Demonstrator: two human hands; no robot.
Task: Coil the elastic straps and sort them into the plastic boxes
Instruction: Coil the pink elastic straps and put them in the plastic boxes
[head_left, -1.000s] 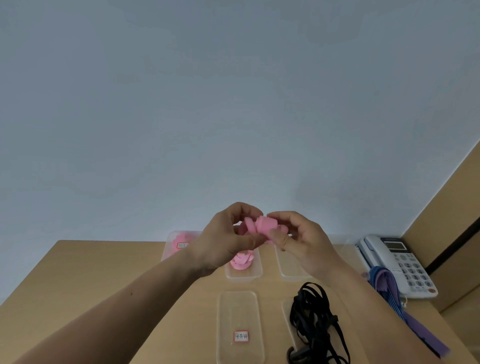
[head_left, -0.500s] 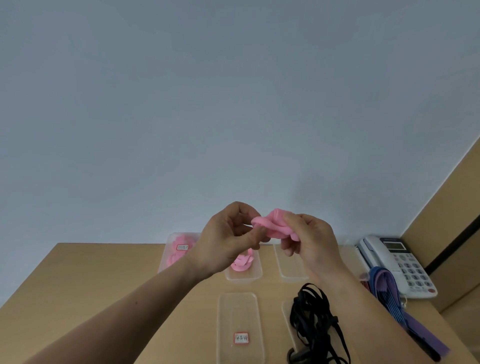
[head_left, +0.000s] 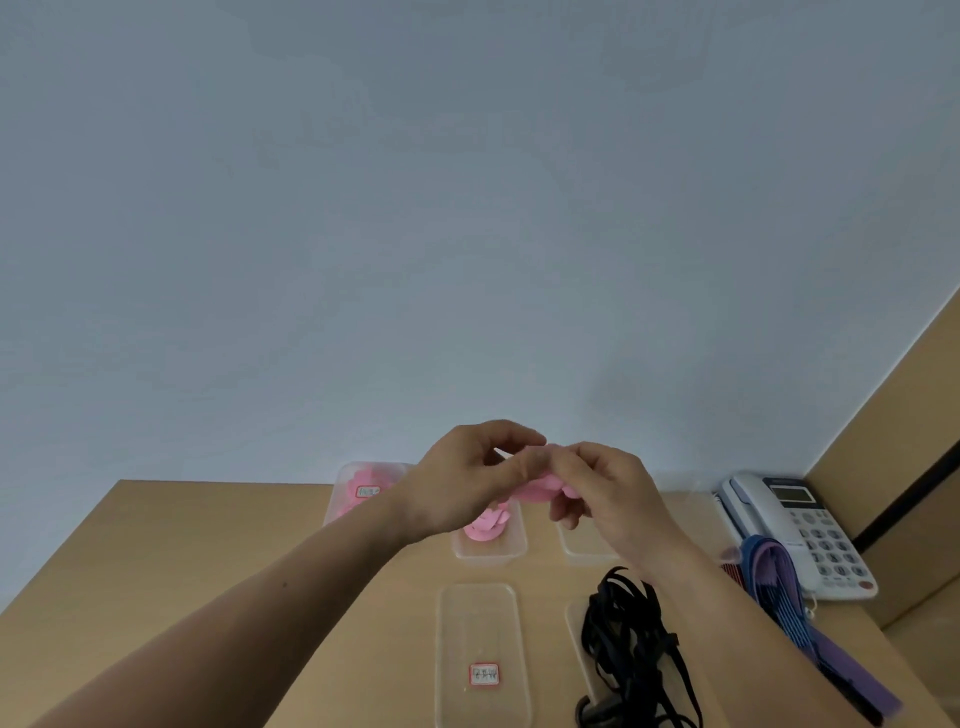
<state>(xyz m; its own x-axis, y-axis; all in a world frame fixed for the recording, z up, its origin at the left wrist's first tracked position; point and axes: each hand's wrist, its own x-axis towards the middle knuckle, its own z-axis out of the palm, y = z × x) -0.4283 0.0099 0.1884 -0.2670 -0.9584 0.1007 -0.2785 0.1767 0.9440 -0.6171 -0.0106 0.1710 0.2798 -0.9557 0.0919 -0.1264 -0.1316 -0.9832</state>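
Over wooden desk (head_left: 208, 571), above plastic box (head_left: 488, 551): with left hand (head_left: 467, 483) and right hand (head_left: 608, 493) both pinching pink elastic strap (head_left: 540, 491), wind snugly.

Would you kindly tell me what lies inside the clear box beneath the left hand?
A coiled pink strap lies in the box; the left hand covers its far end.
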